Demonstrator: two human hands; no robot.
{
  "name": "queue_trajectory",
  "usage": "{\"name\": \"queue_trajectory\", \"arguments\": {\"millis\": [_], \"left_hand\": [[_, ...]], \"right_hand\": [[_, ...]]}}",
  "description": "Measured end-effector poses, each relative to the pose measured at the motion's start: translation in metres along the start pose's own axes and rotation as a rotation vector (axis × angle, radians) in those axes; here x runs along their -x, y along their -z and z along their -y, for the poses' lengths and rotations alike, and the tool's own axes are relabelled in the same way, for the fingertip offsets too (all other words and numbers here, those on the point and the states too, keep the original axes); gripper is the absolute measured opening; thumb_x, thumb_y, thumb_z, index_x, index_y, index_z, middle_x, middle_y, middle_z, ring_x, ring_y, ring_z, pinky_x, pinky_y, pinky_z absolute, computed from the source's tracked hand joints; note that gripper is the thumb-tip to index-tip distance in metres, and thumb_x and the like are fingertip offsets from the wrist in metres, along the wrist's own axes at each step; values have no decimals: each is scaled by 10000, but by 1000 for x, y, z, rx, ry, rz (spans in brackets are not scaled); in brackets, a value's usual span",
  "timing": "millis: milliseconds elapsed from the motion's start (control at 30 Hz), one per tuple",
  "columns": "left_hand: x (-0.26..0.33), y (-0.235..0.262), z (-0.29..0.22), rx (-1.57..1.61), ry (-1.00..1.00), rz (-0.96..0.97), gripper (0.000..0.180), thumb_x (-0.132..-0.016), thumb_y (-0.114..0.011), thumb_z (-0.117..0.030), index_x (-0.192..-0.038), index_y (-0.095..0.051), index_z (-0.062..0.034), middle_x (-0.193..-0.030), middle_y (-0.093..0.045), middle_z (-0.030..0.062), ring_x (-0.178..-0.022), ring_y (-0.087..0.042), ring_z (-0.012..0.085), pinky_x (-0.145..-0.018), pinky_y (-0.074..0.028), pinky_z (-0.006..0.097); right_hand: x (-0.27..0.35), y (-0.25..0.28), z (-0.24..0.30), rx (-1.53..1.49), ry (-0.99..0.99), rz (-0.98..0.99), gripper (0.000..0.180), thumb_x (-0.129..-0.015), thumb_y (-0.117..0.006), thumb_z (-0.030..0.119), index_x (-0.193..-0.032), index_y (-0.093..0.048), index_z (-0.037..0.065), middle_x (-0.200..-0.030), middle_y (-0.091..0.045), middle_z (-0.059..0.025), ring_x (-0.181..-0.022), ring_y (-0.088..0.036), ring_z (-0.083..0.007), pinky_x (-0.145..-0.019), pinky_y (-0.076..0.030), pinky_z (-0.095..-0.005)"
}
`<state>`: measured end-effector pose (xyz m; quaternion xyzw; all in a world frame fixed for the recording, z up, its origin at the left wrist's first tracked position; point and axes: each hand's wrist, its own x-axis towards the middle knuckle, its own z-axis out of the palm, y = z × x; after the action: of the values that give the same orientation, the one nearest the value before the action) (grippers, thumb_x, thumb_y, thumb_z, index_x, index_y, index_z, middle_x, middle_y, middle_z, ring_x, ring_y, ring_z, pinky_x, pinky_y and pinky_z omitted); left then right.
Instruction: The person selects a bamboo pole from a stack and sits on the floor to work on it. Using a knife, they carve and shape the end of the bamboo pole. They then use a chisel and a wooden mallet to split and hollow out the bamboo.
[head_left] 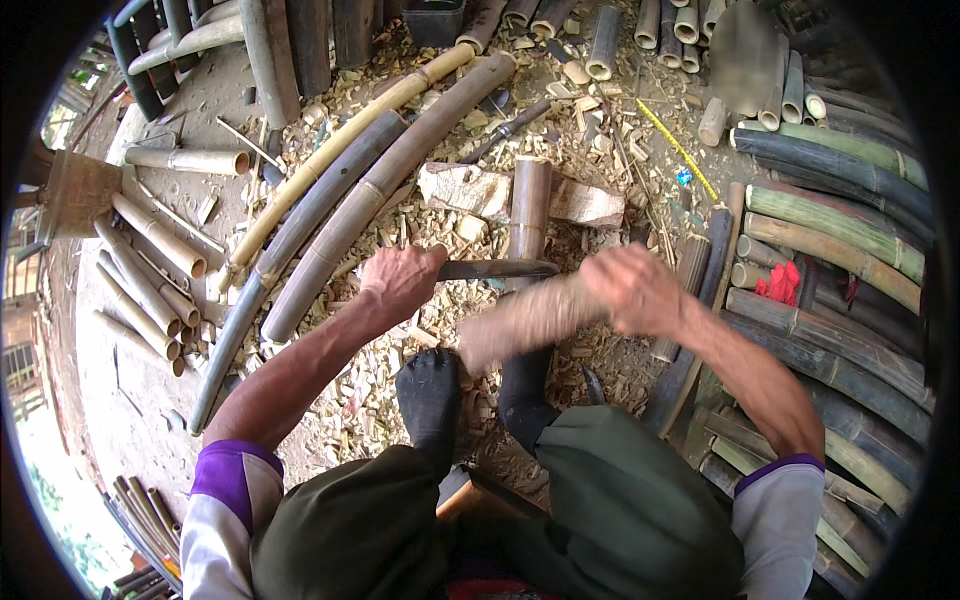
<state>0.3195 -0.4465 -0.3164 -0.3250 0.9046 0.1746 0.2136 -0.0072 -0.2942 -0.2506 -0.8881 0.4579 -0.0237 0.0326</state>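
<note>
My left hand [403, 275] is closed around the handle end of a dark-bladed knife [490, 269]. Its blade points right and lies across a short bamboo length [529, 200]. That bamboo rests over a pale split log [590, 204] and runs down toward my right foot [525, 400]. My right hand [632, 287] grips a wooden club [535, 322], smeared by motion, whose thick end hangs to the lower left. The club is nearer to me than the blade and looks apart from it. Whether the blade has entered the bamboo, I cannot tell.
Long bamboo poles [385, 185] lie to the left, beside shorter cut pieces [160, 235]. Stacked bamboo [840, 235] fills the right side. Wood chips [390, 390] cover the ground. A yellow measuring tape [675, 145] and a red cloth [778, 284] lie to the right.
</note>
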Motion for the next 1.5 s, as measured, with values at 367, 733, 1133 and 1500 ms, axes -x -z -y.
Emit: {"name": "queue_trajectory", "arguments": {"millis": [367, 733, 1133, 1500], "left_hand": [[-7, 3, -2, 12, -19, -62, 142, -1020, -507, -156, -967, -619, -87, -706, -680, 138, -614, -698, 277, -544, -546, 474], [-13, 0, 5, 0, -47, -74, 134, -985, -529, -128, -1000, -630, -42, -767, -706, 178, -673, -725, 310, -572, -565, 474], [-21, -1, 17, -1, -26, -110, 99, -955, -588, -117, -1013, -632, -52, -794, -722, 178, -734, -744, 313, -604, -575, 484], [-26, 4, 4, -5, -34, -95, 85, -965, -597, -130, -1007, -614, -58, -763, -719, 164, -694, -737, 317, -602, -572, 471]], "right_hand": [[-8, -1, 0, -74, 335, -299, 291, -738, -723, -32, -1002, -610, 14, -837, -659, -112, -810, -674, -225, -665, -594, -312], [-21, 19, -34, 117, -136, 142, 192, -811, -721, 22, -962, -602, 16, -784, -653, -109, -749, -664, -194, -624, -575, -330], [-22, 14, 0, -132, 141, -60, 301, -716, -703, 43, -985, -574, 74, -766, -599, -80, -724, -619, -220, -626, -560, -372], [-10, 12, -31, -99, 34, -83, 314, -702, -677, -91, -993, -665, 29, -790, -687, -90, -710, -672, -199, -607, -580, -345]]}}
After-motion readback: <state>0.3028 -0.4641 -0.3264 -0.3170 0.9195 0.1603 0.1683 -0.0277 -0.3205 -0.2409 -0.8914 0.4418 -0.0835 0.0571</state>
